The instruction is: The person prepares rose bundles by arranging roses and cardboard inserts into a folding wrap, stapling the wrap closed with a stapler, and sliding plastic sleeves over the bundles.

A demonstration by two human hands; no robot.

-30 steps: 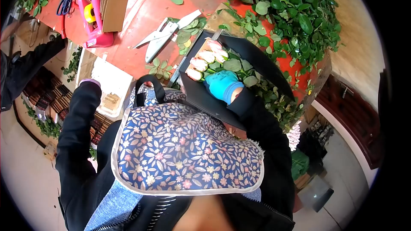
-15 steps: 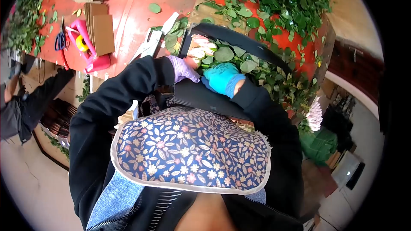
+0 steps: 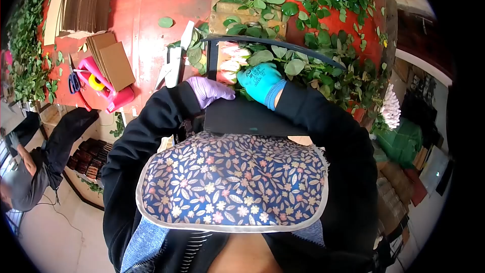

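Observation:
Pale pink roses (image 3: 231,63) lie on their side, with leafy stems (image 3: 293,65) running right, between the black front panel (image 3: 250,117) and curved black rear bar (image 3: 298,48) of a holder. My left hand (image 3: 209,92), in a purple glove, has its fingers bent together at the panel's upper edge, just below the rose heads. Over the stems beside the heads, my right hand (image 3: 260,83) is closed, in a teal glove. Its fingertips point down out of sight, and what either hand grips is hidden.
On the red table (image 3: 146,0) are cardboard sheets (image 3: 83,10), a pink tape dispenser (image 3: 103,83), scissors (image 3: 74,82) and a white-handled tool (image 3: 174,63). Cut foliage (image 3: 323,5) heaps at the back right. Another person (image 3: 33,172) is at the far left.
My view has shifted, and the table items sit lower. My right hand stays over the stems, turned so the back of its glove shows more. My left hand keeps to the panel edge.

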